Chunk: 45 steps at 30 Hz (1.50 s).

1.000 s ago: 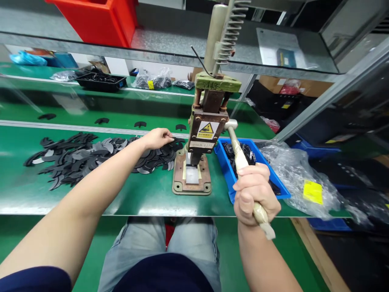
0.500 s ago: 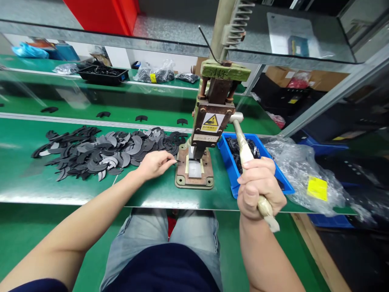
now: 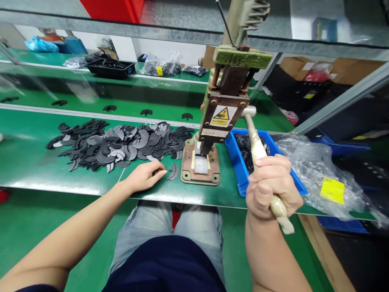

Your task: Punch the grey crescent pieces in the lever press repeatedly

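Observation:
My right hand [image 3: 275, 186] is wrapped round the lever handle [image 3: 257, 148] of a hand press [image 3: 226, 103]. My left hand [image 3: 147, 175] is just above the green table, left of the press, its fingers curled and thumb and forefinger close together. What they hold, if anything, is hidden. Right at its fingertips lies a grey crescent-shaped piece [image 3: 174, 172]; I cannot tell whether they touch. Under the ram, the press base [image 3: 187, 162] carries a pale metal block [image 3: 200, 165]. Behind my left hand spreads a heap of dark crescent pieces [image 3: 130, 142].
A blue bin [image 3: 243, 184] of black parts stands right of the press, beside clear plastic bags [image 3: 316, 170] with a yellow label. Dark pieces [image 3: 146, 112] sit spaced along the green strip behind. A metal shelf [image 3: 188, 34] crosses above, and a black tray [image 3: 111, 69] stands at the back.
My left hand has moved left, away from the press base, and a crescent piece now shows between them. My right hand keeps its grip on the lever. The whole view has shifted slightly.

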{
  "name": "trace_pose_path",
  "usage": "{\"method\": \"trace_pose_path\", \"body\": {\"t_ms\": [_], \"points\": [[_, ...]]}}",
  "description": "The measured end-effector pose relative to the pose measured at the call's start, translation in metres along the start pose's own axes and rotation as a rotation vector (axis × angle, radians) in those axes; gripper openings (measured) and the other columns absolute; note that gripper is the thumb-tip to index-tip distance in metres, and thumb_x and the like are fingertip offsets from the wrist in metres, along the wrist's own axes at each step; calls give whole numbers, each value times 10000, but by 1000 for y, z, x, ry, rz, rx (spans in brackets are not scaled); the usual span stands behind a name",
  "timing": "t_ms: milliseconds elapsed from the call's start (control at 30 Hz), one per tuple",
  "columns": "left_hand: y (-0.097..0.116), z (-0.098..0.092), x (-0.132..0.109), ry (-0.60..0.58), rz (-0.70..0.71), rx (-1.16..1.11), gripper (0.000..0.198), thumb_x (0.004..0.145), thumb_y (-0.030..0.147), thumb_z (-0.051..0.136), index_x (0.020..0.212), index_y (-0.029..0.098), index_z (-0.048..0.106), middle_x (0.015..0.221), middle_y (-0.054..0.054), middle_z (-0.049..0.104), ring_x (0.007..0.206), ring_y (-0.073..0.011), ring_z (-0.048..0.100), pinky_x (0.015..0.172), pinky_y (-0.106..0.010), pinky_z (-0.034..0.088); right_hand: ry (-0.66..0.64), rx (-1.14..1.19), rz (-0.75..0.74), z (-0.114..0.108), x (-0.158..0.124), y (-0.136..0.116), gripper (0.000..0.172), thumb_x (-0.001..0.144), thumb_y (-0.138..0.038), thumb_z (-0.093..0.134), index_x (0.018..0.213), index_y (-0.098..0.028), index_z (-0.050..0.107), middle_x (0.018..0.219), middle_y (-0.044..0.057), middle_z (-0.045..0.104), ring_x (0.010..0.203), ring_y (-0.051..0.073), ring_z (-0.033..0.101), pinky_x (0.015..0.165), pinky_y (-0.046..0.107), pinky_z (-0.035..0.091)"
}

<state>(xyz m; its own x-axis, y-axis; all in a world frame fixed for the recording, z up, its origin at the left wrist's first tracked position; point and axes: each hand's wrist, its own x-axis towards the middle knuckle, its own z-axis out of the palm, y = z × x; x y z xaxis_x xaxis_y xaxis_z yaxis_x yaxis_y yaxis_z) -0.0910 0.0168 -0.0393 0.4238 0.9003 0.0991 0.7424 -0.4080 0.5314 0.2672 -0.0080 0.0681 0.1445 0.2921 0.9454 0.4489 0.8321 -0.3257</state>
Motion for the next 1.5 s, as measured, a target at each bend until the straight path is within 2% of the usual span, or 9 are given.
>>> {"method": "trace_pose_path", "body": {"t_ms": [133,267,400,667,800,967,1100,1333,1500], "points": [[15,14,-1,125,5,75,420,980,588,596,1213,242,639,1150,-102,701,1065,-268,671,921,-401,541,-2,1,-5,1,1,-1,383,890,-392,667,576,-233,516,572,-5,595,733,267,679,992,596,433],[32,32,6,104,42,257,588,911,681,662,1291,233,630,1313,-164,655,1211,-364,623,1008,-508,508,-5,-14,12,0,1,-1,396,894,-386,671,567,-232,509,574,-12,599,733,250,680,1011,595,425],[36,36,16,57,6,318,382,981,537,632,1211,233,652,1152,-150,682,1098,-339,661,974,-486,517,-15,-6,-7,-1,1,0,370,897,-369,669,585,-233,524,580,1,605,755,257,684,994,592,428],[23,30,22,15,-147,-8,300,925,295,666,1167,253,496,932,-21,680,836,-223,681,728,-343,511,-49,0,2,-4,0,1,341,896,-361,652,603,-236,531,593,-9,615,779,248,695,1010,586,435],[26,24,27,45,-123,7,181,955,340,582,875,258,441,818,-19,613,766,-220,632,670,-338,447,-54,23,-11,-5,-1,2,331,906,-345,637,611,-232,536,611,-15,622,782,229,690,1011,584,433],[29,13,33,-41,-304,-329,302,970,454,563,853,260,364,719,26,615,675,-184,643,605,-286,416,-70,-5,-23,-7,-2,3,355,937,-367,630,625,-226,535,637,-44,625,815,195,706,1033,555,470],[23,11,40,-62,-310,-419,363,848,490,735,866,241,472,625,74,518,561,-132,505,532,-245,326,-75,-9,-4,-7,-1,0,385,954,-387,633,620,-230,521,640,-45,626,813,193,710,1050,538,475],[29,14,75,73,-346,-822,495,752,494,890,969,186,569,740,16,684,616,-121,622,615,-256,502,-57,-13,21,-6,-1,-3,395,965,-386,635,618,-233,526,634,-44,621,819,198,713,1088,535,448],[50,20,110,-52,-420,-983,441,796,414,896,937,164,561,710,-27,715,600,-133,687,612,-260,575,-68,-21,16,-6,-1,-3,393,962,-382,634,620,-231,514,635,-42,629,808,207,720,1050,530,458]]}}
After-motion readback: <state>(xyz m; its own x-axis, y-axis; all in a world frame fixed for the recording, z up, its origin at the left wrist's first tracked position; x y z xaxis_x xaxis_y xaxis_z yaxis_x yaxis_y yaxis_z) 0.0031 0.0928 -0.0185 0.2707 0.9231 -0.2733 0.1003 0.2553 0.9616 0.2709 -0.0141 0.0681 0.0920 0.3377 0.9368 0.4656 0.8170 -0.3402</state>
